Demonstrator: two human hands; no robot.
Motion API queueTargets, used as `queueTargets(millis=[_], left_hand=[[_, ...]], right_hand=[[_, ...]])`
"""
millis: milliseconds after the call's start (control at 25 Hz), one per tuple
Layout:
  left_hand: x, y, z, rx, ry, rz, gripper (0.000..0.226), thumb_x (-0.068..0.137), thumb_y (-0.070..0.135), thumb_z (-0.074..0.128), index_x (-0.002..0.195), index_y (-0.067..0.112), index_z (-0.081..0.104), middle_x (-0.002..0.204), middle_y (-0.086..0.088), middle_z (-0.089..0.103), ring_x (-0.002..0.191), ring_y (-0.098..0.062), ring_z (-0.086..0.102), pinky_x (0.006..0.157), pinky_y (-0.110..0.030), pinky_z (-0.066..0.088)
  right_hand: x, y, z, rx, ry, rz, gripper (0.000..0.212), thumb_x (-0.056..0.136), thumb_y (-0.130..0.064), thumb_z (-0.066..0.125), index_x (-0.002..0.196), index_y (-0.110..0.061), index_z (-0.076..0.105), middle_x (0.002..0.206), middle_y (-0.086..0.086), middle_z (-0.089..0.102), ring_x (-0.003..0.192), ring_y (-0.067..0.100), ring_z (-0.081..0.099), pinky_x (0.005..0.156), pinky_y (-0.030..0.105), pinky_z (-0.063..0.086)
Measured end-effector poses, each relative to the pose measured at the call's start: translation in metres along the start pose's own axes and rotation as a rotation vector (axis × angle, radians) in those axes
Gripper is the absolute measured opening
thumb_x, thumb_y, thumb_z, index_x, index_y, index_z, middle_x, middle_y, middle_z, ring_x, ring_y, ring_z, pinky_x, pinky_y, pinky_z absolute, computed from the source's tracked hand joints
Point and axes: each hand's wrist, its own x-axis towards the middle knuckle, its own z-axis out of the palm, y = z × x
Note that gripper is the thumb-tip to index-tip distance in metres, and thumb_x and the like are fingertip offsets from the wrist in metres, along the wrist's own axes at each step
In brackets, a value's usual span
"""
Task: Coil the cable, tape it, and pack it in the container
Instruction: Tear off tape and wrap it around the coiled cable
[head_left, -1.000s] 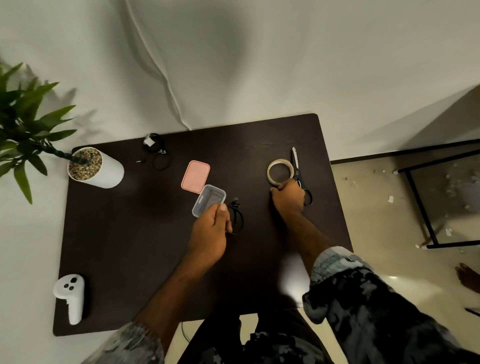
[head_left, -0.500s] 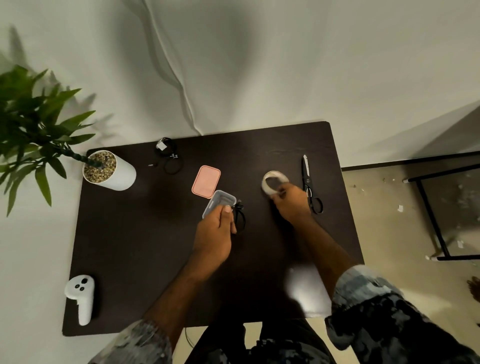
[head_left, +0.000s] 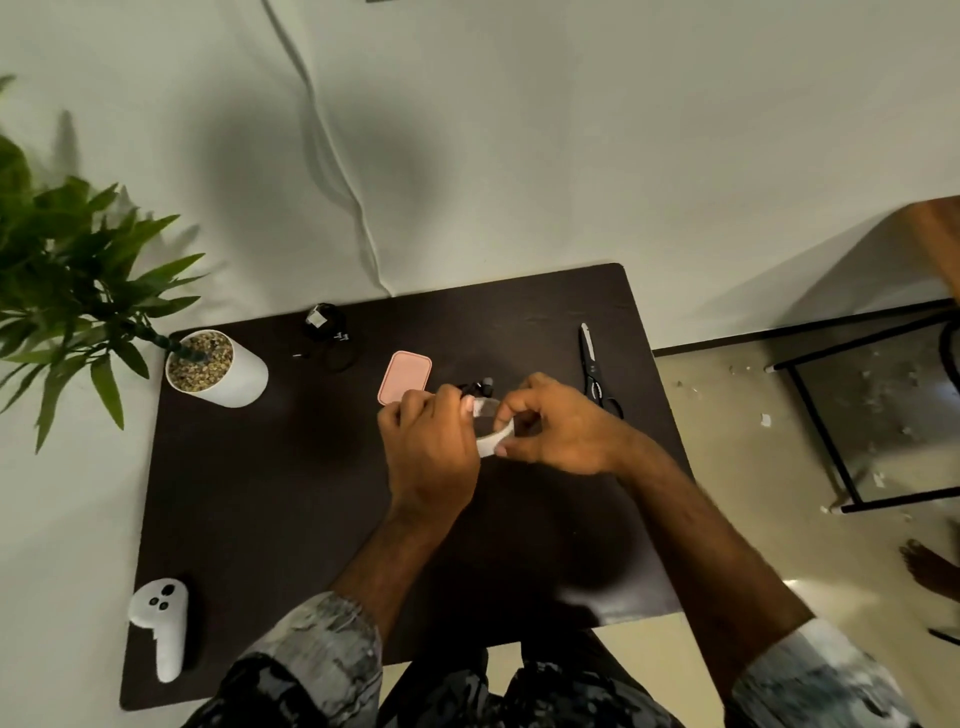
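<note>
A dark table (head_left: 260, 519) stands against a pale wall, its near left and middle stretch bare, with room to move. At the near left corner lies a white controller (head_left: 161, 623). Far left stands a white plant pot (head_left: 218, 371), its leaves hanging past the table's left edge. Right of it, near the far edge, lies a second dark bundle of wire (head_left: 327, 332). A pink lid (head_left: 404, 376) lies just beyond the hands. The left hand (head_left: 431, 452) grips the black cable (head_left: 475, 387), which pokes out above its knuckles. The right hand (head_left: 556, 426) pinches the tape roll (head_left: 493, 441), touching the left hand. Scissors (head_left: 592, 369) lie further right, near the right edge. I cannot see the container.
</note>
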Motion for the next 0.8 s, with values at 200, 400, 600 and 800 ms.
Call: queueTargets(millis=[200,400,600,800], left_hand=[[-0.002,0.008,-0.009,-0.301,0.099,-0.019,0.028,0.106,0.02,0.038,0.088,0.01,0.057,0.08,-0.002,0.055,0.073,-0.019,0.043,0.075,-0.037,0.035],[-0.012,0.01,-0.012,-0.404,0.119,-0.091,0.031,0.107,0.025,0.036,0.094,0.007,0.057,0.086,-0.007,0.058,0.078,-0.016,0.043,0.072,-0.04,0.043],[-0.018,0.014,-0.016,-0.555,0.12,-0.078,0.028,0.107,0.023,0.038,0.096,0.004,0.056,0.086,-0.001,0.053,0.078,-0.018,0.052,0.068,-0.035,0.046],[-0.022,0.017,-0.021,-0.639,0.108,-0.062,0.022,0.108,0.022,0.039,0.097,0.009,0.054,0.087,-0.001,0.054,0.075,-0.018,0.053,0.065,-0.034,0.047]], right_hand=[[-0.019,-0.001,0.018,0.415,0.243,-0.009,0.03,0.088,-0.008,0.081,0.114,-0.021,0.075,0.11,0.002,0.073,0.096,0.019,0.075,0.085,0.038,0.065],[-0.029,-0.007,0.043,0.644,0.481,0.071,0.017,0.089,-0.001,0.078,0.106,-0.004,0.078,0.096,0.006,0.081,0.091,0.021,0.079,0.08,0.036,0.066],[-0.036,-0.01,0.053,0.722,0.527,0.085,0.011,0.091,-0.005,0.076,0.102,0.0,0.077,0.09,0.012,0.08,0.086,0.029,0.079,0.075,0.037,0.067],[-0.042,-0.012,0.048,0.567,0.47,0.084,0.009,0.097,-0.011,0.071,0.103,-0.007,0.075,0.088,0.01,0.076,0.074,0.02,0.075,0.071,0.042,0.066]])
